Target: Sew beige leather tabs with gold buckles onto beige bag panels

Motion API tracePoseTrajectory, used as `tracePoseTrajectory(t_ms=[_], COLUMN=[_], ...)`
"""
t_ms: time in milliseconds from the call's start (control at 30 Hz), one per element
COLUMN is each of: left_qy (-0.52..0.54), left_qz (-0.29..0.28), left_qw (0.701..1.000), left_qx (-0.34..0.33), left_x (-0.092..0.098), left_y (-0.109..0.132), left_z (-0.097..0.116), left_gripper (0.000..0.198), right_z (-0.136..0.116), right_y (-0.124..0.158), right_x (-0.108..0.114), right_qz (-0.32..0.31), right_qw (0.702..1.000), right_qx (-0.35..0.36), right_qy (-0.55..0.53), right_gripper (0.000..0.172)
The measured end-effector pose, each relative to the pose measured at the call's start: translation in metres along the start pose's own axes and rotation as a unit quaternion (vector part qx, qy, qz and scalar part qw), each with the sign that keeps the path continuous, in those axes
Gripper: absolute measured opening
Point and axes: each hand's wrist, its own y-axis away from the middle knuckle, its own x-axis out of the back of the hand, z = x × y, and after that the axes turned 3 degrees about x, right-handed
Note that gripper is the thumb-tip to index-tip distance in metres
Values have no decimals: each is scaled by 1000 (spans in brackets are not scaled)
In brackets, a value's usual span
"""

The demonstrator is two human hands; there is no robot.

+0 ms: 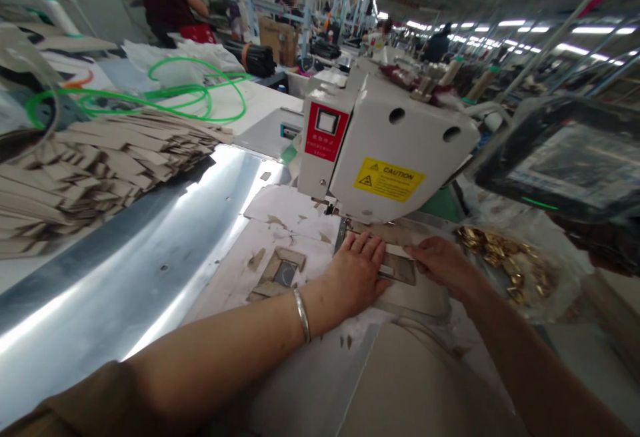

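My left hand [356, 277] lies flat with its fingers stretched out, pressing on a beige panel [427, 297] under the head of an industrial sewing machine [400, 133]. To its right, my right hand [443, 265] is closed in a pinch at the end of a narrow beige strip [395, 249]. This strip lies across a rectangular window in the panel, close to my left fingertips. The machine's needle area is just beyond my left fingers. Part of the strip and panel is hidden beneath my left hand.
A large heap of beige strips [100, 163] covers the left side. Green tubing [210, 107] loops behind it. Gold metal fittings [515, 263] lie in a plastic bag at right, below a dark screen [565, 157]. A stacked beige sheet [415, 383] is in front of me.
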Motion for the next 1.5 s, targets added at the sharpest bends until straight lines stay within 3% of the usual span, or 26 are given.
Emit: tracePoseTrajectory(t_ms=[67, 233, 333, 533, 633, 733, 833, 1067, 1400, 1500], left_qy=[-1, -7, -10, -21, -19, -15, -13, -13, -23, -25], left_qz=[-2, 20, 30, 59, 60, 55, 49, 34, 29, 35], left_qw=[1000, 1000, 999, 998, 998, 998, 998, 999, 999, 999], left_qx=[-2, -16, -22, -33, -29, -31, -32, -25, -20, -20], left_x=[-1, -6, -8, -11, -10, -9, -10, -10, -11, -12], left_y=[-1, -2, -1, 2, 2, 2, 1, -1, -2, -2], left_z=[-1, -3, -5, -7, -6, -5, -5, -4, -4, -4], left_gripper=[63, 62, 62, 61, 61, 61, 62, 62, 61, 61], right_z=[-2, -17, -22, -23, -28, -30, -23, -8, -10, -9], right_y=[-1, 2, 3, 0, 2, 6, 6, 5, 9, 10], right_x=[4, 16, 18, 17, 21, 25, 23, 13, 6, 2], right_qz=[4, -97, -115, -47, -64, -100, -88, -37, 4, 26], right_qw=[1000, 992, 990, 998, 994, 971, 954, 956, 949, 963], right_qx=[-16, -79, -77, -3, -40, -84, -108, -99, -111, -107], right_qy=[15, 2, -27, 39, -76, -203, -265, -273, -296, -245], right_gripper=[30, 29, 26, 25, 23, 18, 17, 21, 21, 23])
